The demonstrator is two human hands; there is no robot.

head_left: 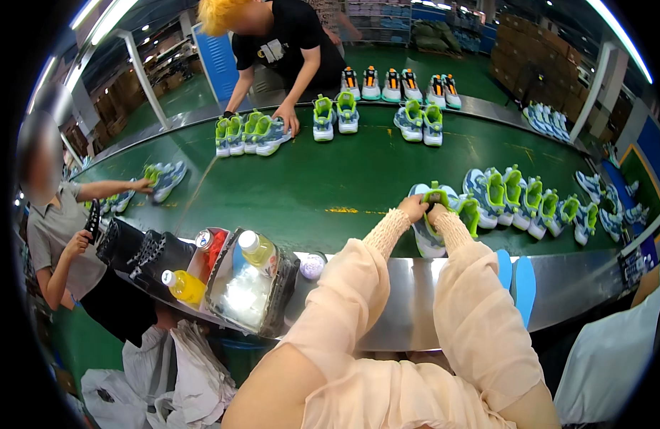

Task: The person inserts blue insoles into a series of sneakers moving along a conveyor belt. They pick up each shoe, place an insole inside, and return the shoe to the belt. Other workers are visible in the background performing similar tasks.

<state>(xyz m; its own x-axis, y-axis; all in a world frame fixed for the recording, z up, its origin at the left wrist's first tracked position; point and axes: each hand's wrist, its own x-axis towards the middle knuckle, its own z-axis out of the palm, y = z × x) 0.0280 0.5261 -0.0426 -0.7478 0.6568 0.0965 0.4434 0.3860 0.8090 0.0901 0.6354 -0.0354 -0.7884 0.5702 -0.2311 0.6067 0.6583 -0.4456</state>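
A blue, white and lime-green sneaker (428,243) is between my hands at the near edge of the green table. My left hand (413,207) grips the side of its opening. Close beside it, my right hand (436,212) is closed at the same opening, its fingertips partly hidden in the shoe. Another sneaker with a lime-green lining (468,214) stands right by my right wrist. Two light-blue insoles (524,289) lie on the metal ledge to the right of my right forearm.
A long row of matching sneakers (533,204) runs to the right. Across the green table (294,186), a co-worker (290,61) handles several sneakers (251,134); another person (65,229) touches shoes at left. A box (237,293), drink bottles (185,286) and a purple ball (313,267) crowd the ledge.
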